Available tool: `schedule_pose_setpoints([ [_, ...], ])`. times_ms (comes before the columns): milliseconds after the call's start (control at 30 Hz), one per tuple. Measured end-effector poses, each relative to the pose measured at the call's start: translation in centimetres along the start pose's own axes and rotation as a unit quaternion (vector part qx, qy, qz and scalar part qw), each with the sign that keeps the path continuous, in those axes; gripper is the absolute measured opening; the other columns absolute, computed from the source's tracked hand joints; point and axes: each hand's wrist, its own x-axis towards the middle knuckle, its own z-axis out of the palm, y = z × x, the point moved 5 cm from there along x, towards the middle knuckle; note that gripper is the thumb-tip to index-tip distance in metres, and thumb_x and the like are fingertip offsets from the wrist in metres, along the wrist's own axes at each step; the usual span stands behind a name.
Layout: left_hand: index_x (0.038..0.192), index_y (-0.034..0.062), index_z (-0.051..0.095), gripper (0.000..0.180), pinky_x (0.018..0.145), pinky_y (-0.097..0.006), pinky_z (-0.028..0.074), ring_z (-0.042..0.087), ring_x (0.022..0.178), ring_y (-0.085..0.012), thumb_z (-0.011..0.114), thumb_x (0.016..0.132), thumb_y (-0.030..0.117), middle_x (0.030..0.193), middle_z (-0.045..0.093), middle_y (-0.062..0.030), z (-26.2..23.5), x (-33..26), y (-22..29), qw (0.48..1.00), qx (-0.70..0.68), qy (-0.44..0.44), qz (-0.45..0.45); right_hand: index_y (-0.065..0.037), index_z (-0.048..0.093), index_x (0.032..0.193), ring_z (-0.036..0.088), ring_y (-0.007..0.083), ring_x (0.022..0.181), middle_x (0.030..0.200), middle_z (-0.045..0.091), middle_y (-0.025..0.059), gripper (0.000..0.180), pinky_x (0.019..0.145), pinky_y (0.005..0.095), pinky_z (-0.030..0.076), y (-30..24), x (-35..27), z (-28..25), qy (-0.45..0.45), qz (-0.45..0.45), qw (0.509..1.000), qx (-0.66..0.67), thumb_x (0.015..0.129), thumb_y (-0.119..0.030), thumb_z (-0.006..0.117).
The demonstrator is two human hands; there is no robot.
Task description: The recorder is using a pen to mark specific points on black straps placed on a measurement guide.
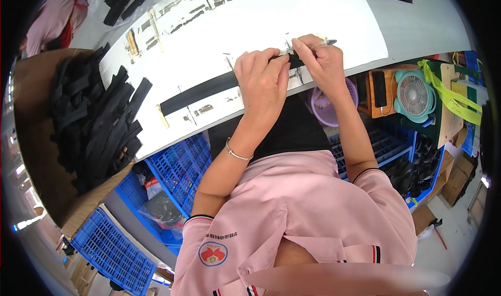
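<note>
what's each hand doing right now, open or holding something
Left hand: fingers bent, resting on the black strip; whether it grips cannot be told.
Right hand: closed, holding a pen.

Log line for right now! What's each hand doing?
left hand: on black strip | right hand: holding pen | strip: lying on white board

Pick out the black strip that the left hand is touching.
It's the long black strip lying flat along the white board's near edge, running under the left hand. The heaped strips lie untouched in and over the cardboard box.
</note>
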Motion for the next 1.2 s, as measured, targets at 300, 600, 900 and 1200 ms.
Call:
schedule_pose_setpoints([
  [300, 0.094, 0.0094, 0.079, 0.016, 0.095, -0.038, 0.040, 0.062, 0.101, -0.0228, 0.081, 0.079, 0.006, 0.103, 0.071, -0.0005, 0.0, 0.1, 0.0, 1.000, 0.017, 0.007, 0.000, 0.005, 0.072, 0.086, 0.059, 0.0092, 0.063, 0.071, 0.069, 0.0042, 0.021, 0.057, 0.0254, 0.045, 0.6, -0.2, -0.3, -0.016, -0.035, 0.998, 0.056, 0.098, -0.012, 0.067],
  [600, 0.097, 0.0090, 0.078, 0.017, 0.095, -0.041, 0.042, 0.062, 0.101, -0.0259, 0.081, 0.080, 0.008, 0.107, 0.070, -0.0030, -0.2, -0.1, -0.2, 1.000, 0.017, 0.014, -0.005, -0.001, 0.072, 0.079, 0.059, 0.0173, 0.057, 0.064, 0.064, 0.0058, 0.023, 0.056, 0.0313, 0.046, -0.1, 0.1, -0.1, -0.035, -0.105, 0.992, -0.059, 0.094, -0.019, 0.069],
  [900, 0.122, 0.0068, 0.071, 0.033, 0.119, -0.053, 0.032, 0.057, 0.129, -0.0323, 0.070, 0.090, 0.004, 0.130, 0.065, -0.0125, -10.9, -2.9, -7.4, 0.985, 0.123, 0.086, -0.089, -0.002, 0.073, 0.116, 0.048, 0.0049, 0.067, 0.075, 0.055, -0.0024, 0.019, 0.060, 0.0222, 0.038, 0.2, -0.4, -0.5, -0.021, -0.029, 0.993, 0.112, 0.099, -0.007, 0.068],
  [1200, 0.118, 0.0019, 0.073, 0.029, 0.122, -0.054, 0.025, 0.053, 0.131, -0.0324, 0.073, 0.092, 0.015, 0.131, 0.066, -0.0131, -20.3, -5.0, -16.9, 0.949, 0.253, 0.069, -0.172, -0.010, 0.069, 0.108, 0.058, 0.0211, 0.065, 0.082, 0.061, 0.0052, 0.029, 0.060, 0.0342, 0.045, -3.2, 2.9, 2.9, -0.003, -0.168, 0.938, -0.303, 0.090, -0.029, 0.080],
])
